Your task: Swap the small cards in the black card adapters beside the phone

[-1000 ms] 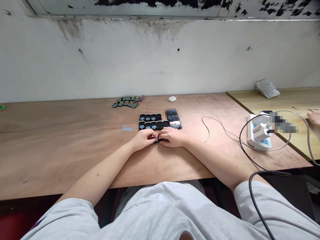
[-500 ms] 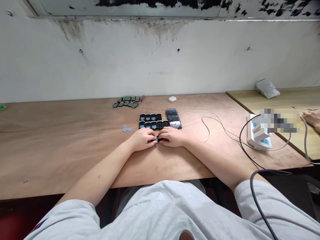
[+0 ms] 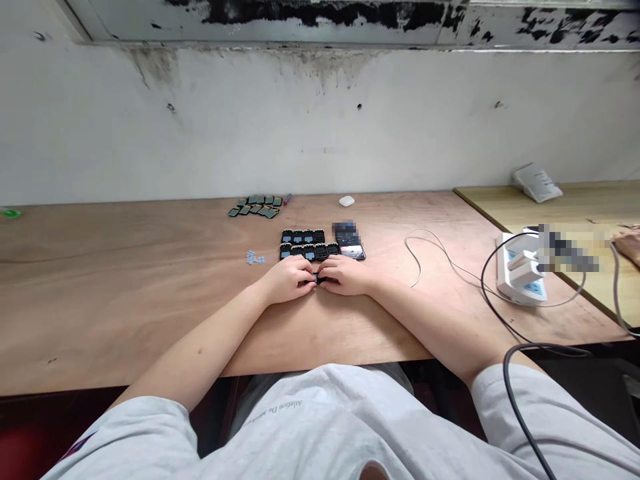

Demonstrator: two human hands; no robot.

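Observation:
Between my two hands, near the front of the table, is a small black plastic housing (image 3: 317, 277), mostly covered by fingers. My left hand (image 3: 286, 279) is closed on its left side, and my right hand (image 3: 346, 275) pinches the right side. Just beyond the fingers lie two rows of similar black housings (image 3: 303, 237), several with a pale blue piece inside. Small pale blue pieces (image 3: 254, 258) are scattered left of the rows. A phone (image 3: 353, 251), partly blurred, lies at the right end of the rows.
Grey-green screen modules (image 3: 256, 208) lie at the back beside a small purple-handled tool (image 3: 287, 199). A white earbud case (image 3: 347, 201) sits near the wall. To the right are a white power strip (image 3: 520, 283), cables, a white packet (image 3: 537, 182) and another person's hand (image 3: 627, 243).
The camera view has shifted slightly, so the scene sits a little lower. Both hands stay on the small black housing, with only slight finger movement.

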